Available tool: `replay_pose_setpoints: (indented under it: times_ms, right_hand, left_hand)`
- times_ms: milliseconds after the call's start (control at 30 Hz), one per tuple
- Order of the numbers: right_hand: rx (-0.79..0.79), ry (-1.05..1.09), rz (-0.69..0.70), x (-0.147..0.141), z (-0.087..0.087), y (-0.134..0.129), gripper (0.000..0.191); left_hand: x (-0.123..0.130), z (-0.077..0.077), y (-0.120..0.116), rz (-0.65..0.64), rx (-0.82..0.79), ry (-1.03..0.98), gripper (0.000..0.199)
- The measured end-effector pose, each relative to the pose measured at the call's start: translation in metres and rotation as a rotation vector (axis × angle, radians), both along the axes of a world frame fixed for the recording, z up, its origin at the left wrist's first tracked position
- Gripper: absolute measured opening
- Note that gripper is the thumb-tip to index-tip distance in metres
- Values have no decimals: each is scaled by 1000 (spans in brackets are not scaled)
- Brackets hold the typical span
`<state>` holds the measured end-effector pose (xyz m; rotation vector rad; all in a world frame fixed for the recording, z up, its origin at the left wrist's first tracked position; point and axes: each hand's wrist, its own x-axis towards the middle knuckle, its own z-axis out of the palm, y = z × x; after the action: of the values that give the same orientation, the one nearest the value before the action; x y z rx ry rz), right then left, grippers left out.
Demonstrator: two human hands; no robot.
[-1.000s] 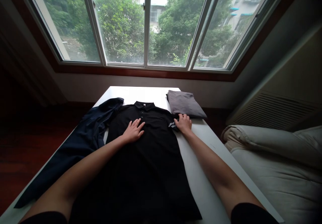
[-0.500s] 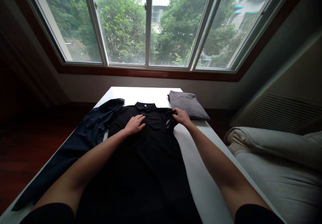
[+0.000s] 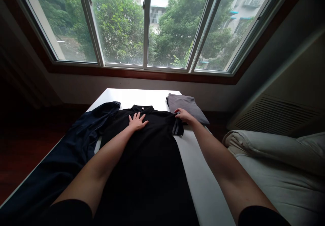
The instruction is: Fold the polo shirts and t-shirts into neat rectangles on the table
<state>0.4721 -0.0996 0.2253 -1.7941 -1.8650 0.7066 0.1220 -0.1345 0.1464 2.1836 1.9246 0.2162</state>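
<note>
A black polo shirt point(image 3: 149, 151) lies spread on the white table point(image 3: 198, 172), its collar toward the window. My left hand point(image 3: 137, 121) rests flat on the shirt's chest just below the collar, fingers spread. At the right sleeve, which has grey stripes near its hem, my right hand point(image 3: 183, 115) pinches the cloth between thumb and fingers. Left of the polo shirt lies a crumpled dark navy garment point(image 3: 76, 144), reaching along the table's left side. A folded grey garment point(image 3: 188, 106) sits just beyond my right hand, with a dark edge of cloth showing beneath it.
A wide window point(image 3: 144, 26) with a brown wooden frame is beyond the table. To the right stands a pale cushioned seat point(image 3: 276, 165), close to the table's edge. Behind it is a slatted vent panel point(image 3: 269, 117). Dark red flooring point(image 3: 22, 151) shows at the left.
My left hand has spread its fingers and moved slightly up toward the collar. My right hand has drawn the sleeve outward to the right, and the shirt's chest looks smoother.
</note>
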Motion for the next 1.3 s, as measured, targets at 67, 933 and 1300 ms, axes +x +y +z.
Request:
replay_pose_setpoints:
  times_ms: [67,933,1300]
  right_hand:
    - [-45,160,-7,6,-5,-1,38]
    - [203,100,-200,-5,-42,10,71]
    - [151,-105,-80,-47,9,20,53]
  left_hand:
    - [0,-2,6,6,0,4,85]
    - [58,22,-15,-161,248,1,56]
    - [151,17,-154,-845,103,-106,75]
